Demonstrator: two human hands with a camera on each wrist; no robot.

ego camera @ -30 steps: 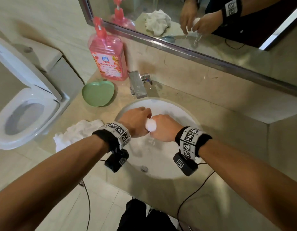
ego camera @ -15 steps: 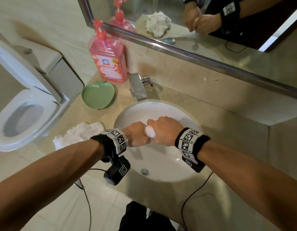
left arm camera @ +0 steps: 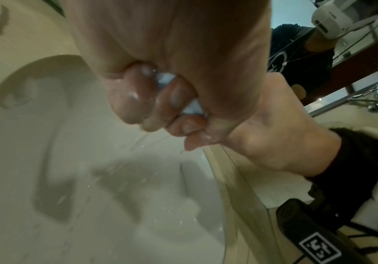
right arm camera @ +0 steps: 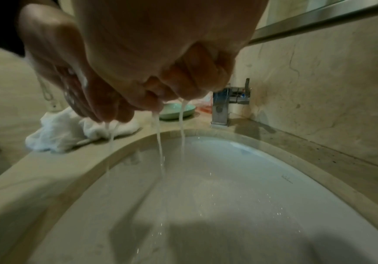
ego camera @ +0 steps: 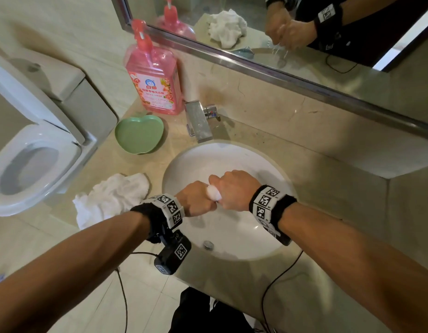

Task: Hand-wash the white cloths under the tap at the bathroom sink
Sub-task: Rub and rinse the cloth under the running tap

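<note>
Both fists hold one wet white cloth [ego camera: 213,193] over the white sink basin [ego camera: 251,162]. My left hand [ego camera: 196,199] grips its near end; bits of the cloth [left arm camera: 167,79] show between the curled fingers. My right hand [ego camera: 233,188] grips the other end, fist against fist. Thin streams of water [right arm camera: 159,142] run from both fists into the sink [right arm camera: 228,178]. Most of the cloth is hidden inside the hands. A second white cloth [ego camera: 112,195] lies crumpled on the counter left of the basin. No water comes from the chrome tap [ego camera: 199,122].
A pink pump bottle [ego camera: 154,78] and a green apple-shaped dish [ego camera: 138,133] stand on the counter left of the tap. A toilet [ego camera: 28,164] with raised lid is at far left. A mirror [ego camera: 280,32] runs along the back wall. Camera cables hang from both wrists.
Both fists have drawn a little back from the tap, staying pressed together on the cloth. The left wrist has turned downward, twisting the cloth, and water now streams from it.
</note>
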